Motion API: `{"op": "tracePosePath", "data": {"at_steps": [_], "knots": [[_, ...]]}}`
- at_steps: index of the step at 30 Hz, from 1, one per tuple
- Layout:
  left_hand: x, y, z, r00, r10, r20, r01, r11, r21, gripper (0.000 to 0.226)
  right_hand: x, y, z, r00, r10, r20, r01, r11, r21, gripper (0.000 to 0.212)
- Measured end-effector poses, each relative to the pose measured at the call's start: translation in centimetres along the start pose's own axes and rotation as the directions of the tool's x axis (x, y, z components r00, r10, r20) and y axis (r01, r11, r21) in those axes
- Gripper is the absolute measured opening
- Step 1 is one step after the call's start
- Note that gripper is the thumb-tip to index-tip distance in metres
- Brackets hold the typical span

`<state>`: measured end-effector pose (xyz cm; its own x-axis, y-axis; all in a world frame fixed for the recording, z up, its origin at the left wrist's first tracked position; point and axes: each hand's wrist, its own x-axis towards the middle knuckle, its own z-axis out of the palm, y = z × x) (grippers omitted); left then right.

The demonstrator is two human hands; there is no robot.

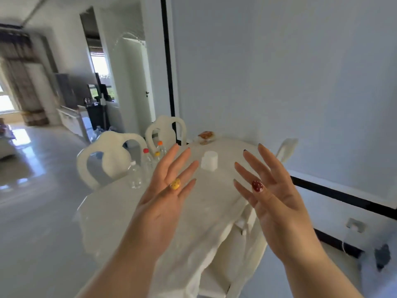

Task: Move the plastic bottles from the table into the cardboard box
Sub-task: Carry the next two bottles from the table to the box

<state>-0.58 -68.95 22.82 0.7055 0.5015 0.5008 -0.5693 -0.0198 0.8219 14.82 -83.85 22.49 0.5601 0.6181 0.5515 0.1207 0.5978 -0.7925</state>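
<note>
Several clear plastic bottles stand at the left edge of the white-clothed table (214, 196): one with a white cap (135, 176), one with a red cap (147, 160), one with an orange cap (160, 148). My left hand (165, 192) is raised over the table, fingers spread, a yellow ring on it, holding nothing. My right hand (270, 192) is held up beside it, fingers apart, with a red ring, also holding nothing. No cardboard box is in view. The picture is blurred.
A white cylinder (209, 160) stands mid-table and a dish with food (205, 136) sits at the far end. White chairs (107, 162) stand along the left side, one (285, 147) at the right, one (236, 244) near me. A wall runs close on the right.
</note>
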Motion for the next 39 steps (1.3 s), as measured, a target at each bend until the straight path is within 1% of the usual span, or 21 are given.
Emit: {"op": "tracePosePath", "data": {"at_steps": [3, 5, 7, 9, 13, 17, 21, 24, 27, 31, 33, 35, 37, 39], "knots": [[-1.0, 1.4, -4.4, 0.996, 0.032, -0.080, -0.028, 0.998, 0.052, 0.084, 1.3, 2.6, 3.9, 0.999, 0.008, 0.053, -0.008, 1.000, 0.001, 0.084], [-1.1, 1.6, -7.6, 0.986, 0.064, -0.151, -0.047, 0.992, 0.118, 0.082, 2.4, 4.8, 6.1, 0.997, 0.007, 0.073, -0.006, 1.000, -0.004, 0.081], [-0.4, 1.4, -10.5, 0.968, 0.121, -0.220, -0.068, 0.970, 0.234, 0.070, 3.7, 7.0, 7.8, 0.997, -0.003, 0.076, 0.006, 1.000, -0.029, 0.076], [0.9, 0.6, -13.7, 0.957, 0.175, -0.230, -0.080, 0.925, 0.371, 0.057, 5.4, 9.6, 9.1, 0.998, -0.015, 0.066, 0.020, 0.998, -0.066, 0.070], [4.3, -1.4, -19.3, 0.961, 0.204, -0.187, -0.053, 0.798, 0.601, 0.056, 9.0, 14.4, 11.1, 0.998, -0.027, 0.062, 0.039, 0.981, -0.192, 0.064], [8.3, -3.3, -24.7, 0.954, 0.211, -0.213, 0.006, 0.697, 0.717, 0.057, 13.6, 18.8, 12.8, 0.999, -0.003, 0.050, 0.019, 0.946, -0.325, 0.059], [11.7, -4.7, -29.9, 0.946, 0.187, -0.264, 0.106, 0.592, 0.799, 0.056, 17.3, 22.4, 14.3, 0.998, 0.053, 0.017, -0.040, 0.899, -0.437, 0.066], [14.3, -6.6, -34.8, 0.945, 0.148, -0.293, 0.165, 0.560, 0.812, 0.054, 20.3, 26.1, 15.5, 0.994, 0.112, -0.013, -0.103, 0.858, -0.504, 0.065], [16.9, -9.2, -39.9, 0.943, 0.114, -0.313, 0.205, 0.545, 0.813, 0.051, 23.1, 30.5, 16.5, 0.984, 0.162, -0.073, -0.175, 0.811, -0.558, 0.061], [20.8, -14.1, -48.2, 0.954, 0.004, -0.300, 0.249, 0.545, 0.800, 0.045, 26.3, 37.9, 18.5, 0.956, 0.197, -0.217, -0.290, 0.741, -0.606, 0.063], [22.3, -16.7, -51.8, 0.955, -0.069, -0.288, 0.278, 0.545, 0.791, 0.051, 27.2, 41.0, 19.2, 0.925, 0.225, -0.305, -0.372, 0.694, -0.616, 0.063], [23.9, -19.0, -55.3, 0.944, -0.166, -0.287, 0.330, 0.541, 0.774, 0.063, 28.3, 43.7, 20.1, 0.884, 0.246, -0.398, -0.456, 0.647, -0.611, 0.065], [25.6, -20.7, -58.4, 0.923, -0.271, -0.274, 0.378, 0.497, 0.781, 0.073, 29.6, 46.3, 21.1, 0.837, 0.252, -0.486, -0.529, 0.600, -0.600, 0.069], [26.9, -22.0, -60.1, 0.903, -0.346, -0.256, 0.401, 0.460, 0.792, 0.075, 30.5, 48.1, 21.7, 0.801, 0.263, -0.538, -0.584, 0.542, -0.604, 0.075]]}}
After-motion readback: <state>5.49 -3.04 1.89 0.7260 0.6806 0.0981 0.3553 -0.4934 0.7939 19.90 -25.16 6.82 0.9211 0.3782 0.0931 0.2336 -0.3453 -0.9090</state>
